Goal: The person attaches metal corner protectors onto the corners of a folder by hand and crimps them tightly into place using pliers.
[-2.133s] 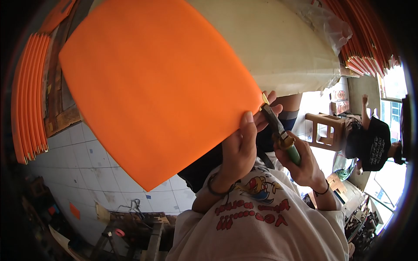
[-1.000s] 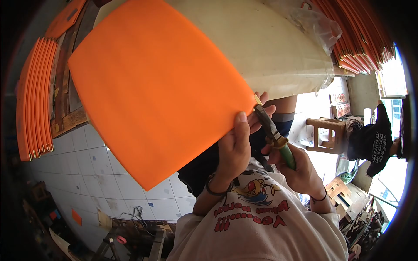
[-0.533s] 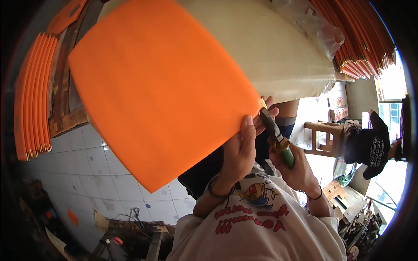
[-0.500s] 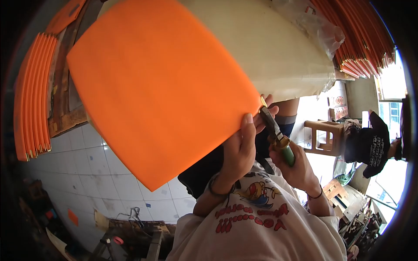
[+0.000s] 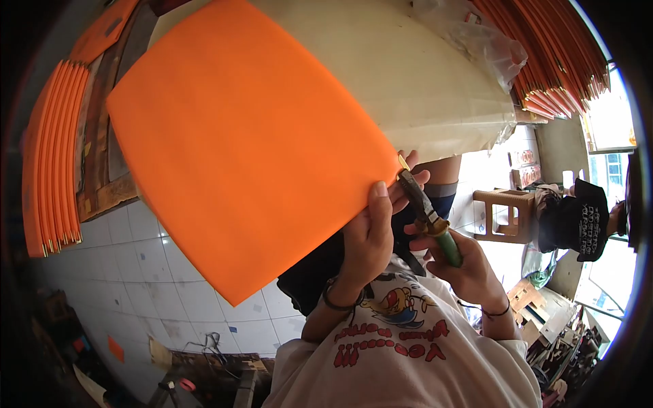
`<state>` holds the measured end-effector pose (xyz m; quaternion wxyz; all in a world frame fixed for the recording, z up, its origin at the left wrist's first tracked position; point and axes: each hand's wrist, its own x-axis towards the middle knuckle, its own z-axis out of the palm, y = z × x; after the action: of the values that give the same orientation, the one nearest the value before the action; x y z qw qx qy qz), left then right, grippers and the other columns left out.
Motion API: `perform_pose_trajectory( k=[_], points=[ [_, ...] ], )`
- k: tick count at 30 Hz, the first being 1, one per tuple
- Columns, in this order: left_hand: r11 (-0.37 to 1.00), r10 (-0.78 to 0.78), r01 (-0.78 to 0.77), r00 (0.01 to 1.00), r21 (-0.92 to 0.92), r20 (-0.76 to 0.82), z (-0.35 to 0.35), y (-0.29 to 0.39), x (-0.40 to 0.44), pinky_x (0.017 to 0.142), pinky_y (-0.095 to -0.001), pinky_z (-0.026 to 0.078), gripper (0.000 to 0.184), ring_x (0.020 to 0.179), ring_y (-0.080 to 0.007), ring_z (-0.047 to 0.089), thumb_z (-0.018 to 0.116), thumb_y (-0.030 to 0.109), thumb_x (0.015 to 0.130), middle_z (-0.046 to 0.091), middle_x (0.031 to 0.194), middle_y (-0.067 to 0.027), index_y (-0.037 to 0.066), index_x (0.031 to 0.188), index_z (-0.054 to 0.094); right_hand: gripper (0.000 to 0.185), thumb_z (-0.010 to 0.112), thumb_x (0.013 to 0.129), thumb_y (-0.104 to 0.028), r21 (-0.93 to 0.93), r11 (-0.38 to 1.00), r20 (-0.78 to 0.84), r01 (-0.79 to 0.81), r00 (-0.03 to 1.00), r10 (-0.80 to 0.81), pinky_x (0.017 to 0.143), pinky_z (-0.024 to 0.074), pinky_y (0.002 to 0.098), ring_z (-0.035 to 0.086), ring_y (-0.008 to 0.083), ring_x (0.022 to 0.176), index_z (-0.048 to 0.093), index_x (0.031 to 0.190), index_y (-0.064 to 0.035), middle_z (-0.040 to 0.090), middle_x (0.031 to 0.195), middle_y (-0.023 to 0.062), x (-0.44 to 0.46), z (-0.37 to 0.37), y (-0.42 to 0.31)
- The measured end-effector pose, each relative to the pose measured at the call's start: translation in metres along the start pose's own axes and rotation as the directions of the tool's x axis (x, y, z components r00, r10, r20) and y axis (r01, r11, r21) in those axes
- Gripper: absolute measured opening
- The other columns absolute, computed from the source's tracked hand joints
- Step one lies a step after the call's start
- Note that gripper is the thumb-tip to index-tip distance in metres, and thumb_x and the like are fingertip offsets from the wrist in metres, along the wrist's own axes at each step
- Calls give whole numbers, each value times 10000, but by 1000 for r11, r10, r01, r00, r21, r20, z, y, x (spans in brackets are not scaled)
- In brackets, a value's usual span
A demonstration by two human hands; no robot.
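A large flat orange board (image 5: pixel 238 156) is held at its near right corner by my left hand (image 5: pixel 371 234). The thumb lies on top, with the fingers underneath and showing past the edge. A small gold metal corner piece (image 5: pixel 403 162) sits at that corner. My right hand (image 5: pixel 469 268) is wrapped round the green handle of a pair of pliers (image 5: pixel 425 211). Their dark jaws are right at the gold piece; whether they clamp it cannot be made out.
Under the board lies a table with a cream cover (image 5: pixel 428 81). Orange boards with gold corners stand in stacks at left (image 5: pixel 58 163) and right (image 5: pixel 551 54). A person in a black shirt (image 5: pixel 578 221) is beyond a brown stool (image 5: pixel 503 215). Wood scraps (image 5: pixel 568 333) lie at lower right.
The board, both hands and the pliers have shifted slightly left in view. The right-hand fingers look a little looser round the handle. The pliers' jaws stay at the same corner.
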<state>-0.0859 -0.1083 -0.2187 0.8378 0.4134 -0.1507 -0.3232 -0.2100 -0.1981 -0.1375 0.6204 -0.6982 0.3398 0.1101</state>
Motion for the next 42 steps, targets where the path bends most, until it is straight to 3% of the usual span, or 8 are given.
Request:
perform_pose_trajectory(
  k=[9, 13, 22, 24, 30, 33, 36, 42],
  points=[
    [991, -37, 47, 997, -129, 73, -7, -3, -1, 1068, -409, 456, 463, 1253, -326, 565, 230, 218, 1084, 411, 1459, -291, -86, 1427, 302, 480, 587, 747, 123, -85, 994, 18, 70, 998, -68, 1063, 429, 374, 533, 278, 1281, 655, 1201, -13, 550, 1362, 139, -2, -4, 2],
    [1000, 3, -3, 1000, -3, -11, 2, 0, 0, 955, -364, 540, 535, 1134, -311, 649, 206, 286, 1078, 518, 1364, -302, -123, 1390, 354, 492, 570, 743, 125, -88, 992, 18, 85, 996, -84, 1025, 451, 368, 567, 264, 1219, 660, 1201, -32, 552, 1357, 137, -1, -4, 4],
    [987, -30, 43, 996, -155, 82, -6, -3, -1, 1079, -422, 447, 475, 1257, -332, 558, 237, 229, 1086, 407, 1459, -290, -96, 1428, 295, 521, 500, 721, 146, -143, 989, 37, 28, 999, -23, 891, 506, 331, 619, 246, 1103, 661, 1186, -26, 564, 1327, 132, 0, -2, -6],
    [997, -10, 12, 1000, -71, 24, -1, -2, -1, 1018, -399, 501, 509, 1184, -320, 613, 211, 260, 1084, 481, 1395, -296, -119, 1403, 327, 496, 496, 728, 146, -177, 983, 35, 51, 998, -45, 886, 506, 338, 621, 252, 1099, 660, 1168, -14, 568, 1318, 135, 0, -1, -7],
    [1000, 8, -8, 1000, -9, -2, 1, 0, 0, 989, -388, 529, 523, 1155, -318, 635, 195, 262, 1082, 520, 1363, -296, -133, 1388, 348, 265, 515, 758, 132, -321, 933, 15, 165, 985, -170, 829, 524, 367, 659, 275, 981, 609, 985, 34, 632, 1161, 157, 4, -3, 2],
    [1000, 4, -4, 1000, 1, -9, 1, 0, 0, 991, -387, 529, 523, 1160, -320, 632, 188, 258, 1082, 521, 1363, -293, -134, 1386, 352, 232, 520, 794, 112, -370, 926, -86, 78, 989, -117, 749, 531, 373, 673, 288, 853, 580, 996, 15, 661, 1028, 156, 4, 2, 4],
    [1000, 1, -1, 1000, -18, -13, 2, -1, 0, 993, -387, 528, 523, 1165, -322, 628, 183, 255, 1081, 521, 1364, -291, -135, 1386, 350, 233, 527, 835, 67, -88, 979, -242, 185, 949, -201, 685, 521, 380, 662, 306, 749, 570, 1052, -6, 666, 902, 152, 1, 13, 10],
    [1000, -20, 19, 1000, -8, -10, 2, -1, 0, 998, -383, 523, 526, 1168, -322, 627, 180, 258, 1081, 521, 1367, -287, -136, 1389, 344, 185, 564, 868, 2, -334, 942, -72, -16, 997, -9, 659, 508, 385, 648, 296, 660, 572, 1051, -22, 646, 760, 143, 6, 1, -10]
  ],
)
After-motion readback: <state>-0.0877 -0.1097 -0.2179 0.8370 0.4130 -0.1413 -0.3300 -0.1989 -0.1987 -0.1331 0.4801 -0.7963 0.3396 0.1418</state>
